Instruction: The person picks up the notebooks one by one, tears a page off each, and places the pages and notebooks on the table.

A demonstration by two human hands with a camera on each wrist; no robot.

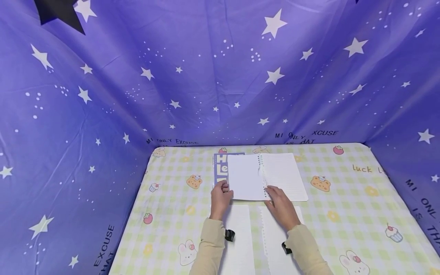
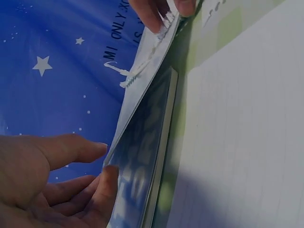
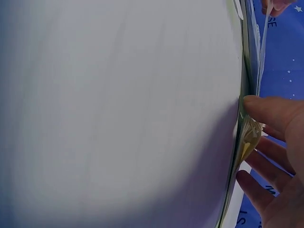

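Observation:
A spiral notebook (image 1: 285, 175) lies open, a ruled page to the right of its binding and a blank white leaf (image 1: 245, 175) to the left. Thumb and forefinger of my left hand (image 1: 221, 199) pinch the leaf's lower left corner, which in the left wrist view stands raised above a purple book (image 2: 147, 142) with white lettering. My right hand (image 1: 282, 206) grips the notebook at the bottom of the binding, thumb at the lower edge and fingers over the coil. Ragged paper scraps (image 2: 142, 66) cling along the binding.
Two loose white sheets lie on the near side below the notebook, a left sheet (image 1: 240, 236) and a right sheet (image 1: 275, 248) with a ragged left edge. A green checked cloth (image 1: 172, 225) covers the table. Purple starry curtains (image 1: 213, 76) hang behind and at both sides.

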